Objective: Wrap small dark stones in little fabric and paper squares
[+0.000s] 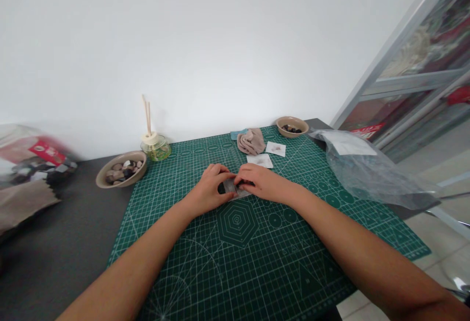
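My left hand holds the left side of a small flat greyish piece, thumb at its near edge and fingers at its far edge. My right hand is closed over the right part of the same piece, fingertips pressed down on it. Something dark shows under the right fingertips, but I cannot make out what it is. The piece lies on a green cutting mat with white grid lines. Just beyond the hands are two white cards and a crumpled beige cloth.
A beige bowl of stones stands left, beside a reed diffuser. Another bowl with dark stones is at the back right. A clear plastic bag lies over the mat's right edge. A bag of stones sits far left.
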The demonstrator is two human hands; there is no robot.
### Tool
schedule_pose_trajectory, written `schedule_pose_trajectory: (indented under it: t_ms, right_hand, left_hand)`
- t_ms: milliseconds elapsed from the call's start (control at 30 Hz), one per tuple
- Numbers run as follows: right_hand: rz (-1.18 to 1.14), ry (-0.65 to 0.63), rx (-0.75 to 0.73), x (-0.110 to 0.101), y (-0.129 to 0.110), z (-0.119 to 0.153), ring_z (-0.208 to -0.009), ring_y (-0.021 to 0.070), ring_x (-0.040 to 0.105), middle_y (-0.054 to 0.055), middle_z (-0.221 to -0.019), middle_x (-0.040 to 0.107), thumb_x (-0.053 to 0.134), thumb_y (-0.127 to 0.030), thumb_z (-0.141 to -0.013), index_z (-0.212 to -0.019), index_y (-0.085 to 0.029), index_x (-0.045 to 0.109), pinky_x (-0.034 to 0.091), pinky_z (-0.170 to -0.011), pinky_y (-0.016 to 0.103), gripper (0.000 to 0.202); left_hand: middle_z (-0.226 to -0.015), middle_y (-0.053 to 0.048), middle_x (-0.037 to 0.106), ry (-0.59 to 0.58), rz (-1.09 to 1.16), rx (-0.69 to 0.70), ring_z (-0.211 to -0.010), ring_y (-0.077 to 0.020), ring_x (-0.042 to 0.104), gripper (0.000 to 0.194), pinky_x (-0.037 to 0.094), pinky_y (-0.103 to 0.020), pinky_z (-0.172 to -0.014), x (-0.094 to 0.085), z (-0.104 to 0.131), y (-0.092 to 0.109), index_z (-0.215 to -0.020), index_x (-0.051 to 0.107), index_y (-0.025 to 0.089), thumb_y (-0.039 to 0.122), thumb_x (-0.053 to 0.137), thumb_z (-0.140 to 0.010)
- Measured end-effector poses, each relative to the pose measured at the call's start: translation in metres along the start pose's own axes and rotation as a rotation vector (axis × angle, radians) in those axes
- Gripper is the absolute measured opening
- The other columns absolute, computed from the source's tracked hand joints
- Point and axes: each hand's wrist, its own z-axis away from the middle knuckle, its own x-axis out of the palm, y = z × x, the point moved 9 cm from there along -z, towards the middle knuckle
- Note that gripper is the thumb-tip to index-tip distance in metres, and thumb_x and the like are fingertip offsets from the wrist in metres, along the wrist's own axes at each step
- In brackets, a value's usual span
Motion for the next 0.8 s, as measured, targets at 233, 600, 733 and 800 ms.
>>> schedule_pose_trajectory:
  t_ms: [233,600,733,800]
  right_hand:
    - [-0.006,-0.002,0.04,0.0007,-0.0004,-0.0008,-0.088,0.0179,0.054,0.007,-0.095,0.059,0.058,-0.006,-0.081,-0.095,-0.013,0.06,0.044,-0.079,0.031,0.016]
    - [-0.015,-0.006,0.036,-0.0016,-0.0003,0.0003,-0.085,0.0171,0.053,0.005,-0.091,0.057,0.056,-0.005,-0.082,-0.089,-0.015,0.059,0.043,-0.075,0.029,0.012]
    - [-0.003,0.002,0.043,-0.0038,0.0009,0.0008,-0.085,0.0175,0.053,0.005,-0.089,0.057,0.056,-0.005,-0.082,-0.088,-0.016,0.059,0.043,-0.076,0.031,0.012]
    - [0.003,0.005,0.044,-0.0042,0.001,0.0009,-0.085,0.0175,0.053,0.005,-0.089,0.057,0.056,-0.005,-0.082,-0.088,-0.015,0.06,0.043,-0.076,0.031,0.012]
  left_hand:
    - [-0.105,-0.007,0.052,0.001,-0.002,0.006,-0.102,-0.0258,0.046,0.032,0.041,-0.042,-0.091,-0.0004,-0.0001,0.0011,-0.104,0.064,0.019,0.026,0.072,-0.074]
    - [-0.106,-0.006,0.052,-0.01,0.011,-0.02,-0.103,-0.0261,0.046,0.035,0.041,-0.042,-0.092,-0.0002,0.0,-0.0009,-0.107,0.064,0.022,0.026,0.072,-0.073]
    - [-0.106,-0.006,0.052,-0.005,0.007,-0.007,-0.103,-0.0262,0.046,0.037,0.04,-0.043,-0.092,0.0006,0.0002,-0.0014,-0.109,0.063,0.022,0.027,0.072,-0.073]
    - [-0.106,-0.006,0.052,-0.005,0.005,-0.004,-0.103,-0.026,0.046,0.037,0.04,-0.042,-0.093,0.001,0.0001,-0.0015,-0.108,0.063,0.021,0.027,0.072,-0.073]
